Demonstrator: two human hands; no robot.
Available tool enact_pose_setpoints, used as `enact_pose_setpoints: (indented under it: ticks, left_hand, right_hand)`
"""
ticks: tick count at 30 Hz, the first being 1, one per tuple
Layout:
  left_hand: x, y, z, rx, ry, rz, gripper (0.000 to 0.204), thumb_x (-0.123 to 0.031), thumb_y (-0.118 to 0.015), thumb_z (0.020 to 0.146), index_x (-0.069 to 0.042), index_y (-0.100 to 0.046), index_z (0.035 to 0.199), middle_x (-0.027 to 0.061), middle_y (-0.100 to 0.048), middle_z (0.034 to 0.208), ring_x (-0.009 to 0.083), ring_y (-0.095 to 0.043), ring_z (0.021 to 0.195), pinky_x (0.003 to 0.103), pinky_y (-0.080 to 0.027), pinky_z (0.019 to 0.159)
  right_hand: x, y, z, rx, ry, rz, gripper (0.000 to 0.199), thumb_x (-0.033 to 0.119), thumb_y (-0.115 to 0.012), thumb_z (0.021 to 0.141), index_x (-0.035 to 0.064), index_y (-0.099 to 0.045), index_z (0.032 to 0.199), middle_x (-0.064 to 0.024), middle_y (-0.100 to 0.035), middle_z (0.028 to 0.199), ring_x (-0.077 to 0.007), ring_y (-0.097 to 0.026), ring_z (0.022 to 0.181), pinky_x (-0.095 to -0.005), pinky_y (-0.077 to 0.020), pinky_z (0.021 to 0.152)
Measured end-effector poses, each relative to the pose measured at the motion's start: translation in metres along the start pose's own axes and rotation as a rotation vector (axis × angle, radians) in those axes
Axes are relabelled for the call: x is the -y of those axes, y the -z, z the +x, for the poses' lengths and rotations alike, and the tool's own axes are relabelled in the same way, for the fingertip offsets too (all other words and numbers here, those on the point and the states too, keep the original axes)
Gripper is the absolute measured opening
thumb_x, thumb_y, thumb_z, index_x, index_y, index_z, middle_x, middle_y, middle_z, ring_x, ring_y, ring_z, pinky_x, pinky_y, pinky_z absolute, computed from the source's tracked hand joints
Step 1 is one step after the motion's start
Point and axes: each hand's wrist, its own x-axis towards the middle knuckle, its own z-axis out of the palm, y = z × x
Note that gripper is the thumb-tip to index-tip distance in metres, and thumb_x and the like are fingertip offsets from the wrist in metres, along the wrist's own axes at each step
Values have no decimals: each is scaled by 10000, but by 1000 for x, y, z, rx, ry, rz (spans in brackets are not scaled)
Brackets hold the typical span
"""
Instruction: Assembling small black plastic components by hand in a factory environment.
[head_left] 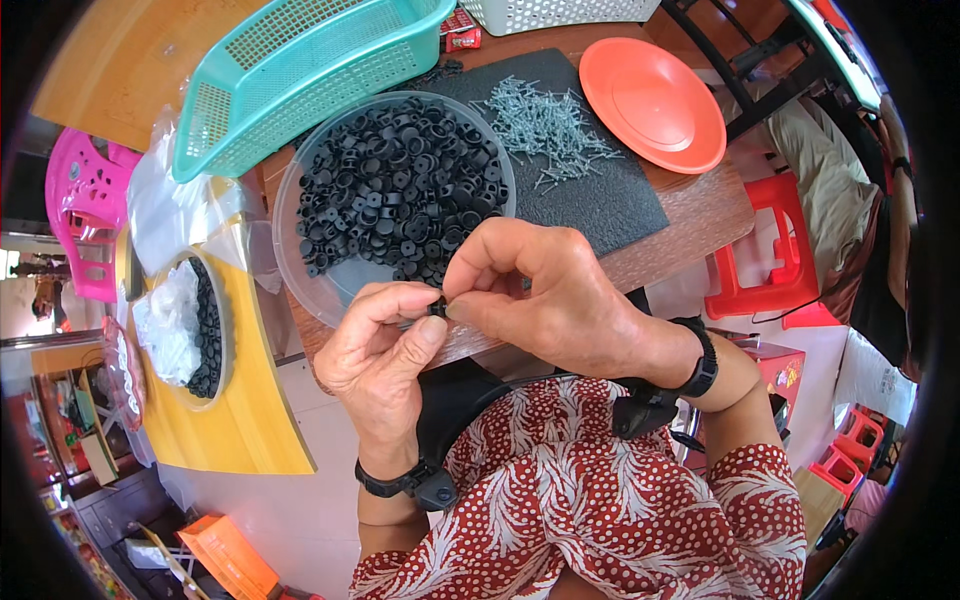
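Note:
Over the table's near edge, my two hands meet at the fingertips. My left hand [378,350] pinches a small black round plastic part [437,308] between thumb and fingers. Thumb and forefinger of my right hand [550,295] are pressed together against that same part; whatever they grip is hidden. Just beyond lies a wide clear plastic bowl [285,215] heaped with similar black cup-shaped parts [400,185]. To its right, a pile of thin silvery screws [550,125] rests on a dark foam mat [605,205].
A teal basket [300,85] stands behind the bowl, and an orange-red round plate [655,105] sits at the table's far right. On a yellow board [245,400] at left is another tub of black parts [205,330] with a plastic bag. A red stool [770,255] is at right.

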Motion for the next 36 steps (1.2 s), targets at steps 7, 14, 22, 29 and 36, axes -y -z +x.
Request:
enact_pose_setpoints:
  ticks: [7, 14, 22, 29, 36]
  left_hand:
    - [4, 0, 1, 5, -36, 30, 233, 23, -711, 730, 56, -633, 947, 90, -604, 925, 128, -565, 806, 222, -447, 734]
    - [8, 0, 0, -2, -75, 73, 222, 47, -674, 770, 70, -621, 984, 82, -604, 901, 112, -577, 777, 208, -477, 679]
    - [4, 2, 1, -47, 82, -60, 276, -27, -721, 748, 69, -593, 972, 98, -632, 853, 138, -601, 728, 229, -499, 669]
    - [1, 1, 0, -60, 83, -47, 282, -41, -719, 758, 58, -586, 986, 92, -625, 868, 123, -585, 721, 220, -493, 658]
    - [4, 0, -1, -59, 10, -9, 216, 49, -680, 764, 63, -615, 970, 58, -594, 861, 97, -575, 715, 197, -488, 635]
  right_hand:
    - [-2, -4, -1, -48, -8, 53, 101, 16, -615, 797, -52, -556, 845, -112, -606, 694, -116, -585, 640, -274, -475, 547]
    - [-8, -8, -1, -63, -44, 53, 104, 28, -645, 807, -11, -603, 894, -15, -599, 740, -42, -524, 671, -205, -430, 582]
    - [-14, -9, -4, -125, 137, -33, 120, 20, -647, 771, -24, -582, 862, -125, -601, 704, -212, -611, 653, -316, -476, 584]
    - [-22, -10, -3, -129, 335, -201, 171, -19, -691, 737, 16, -619, 888, -59, -573, 713, -144, -551, 618, -255, -430, 533]
    - [-32, -14, 2, -194, 505, -252, 148, -41, -682, 707, 7, -594, 817, -69, -550, 653, -192, -512, 562, -294, -387, 480]
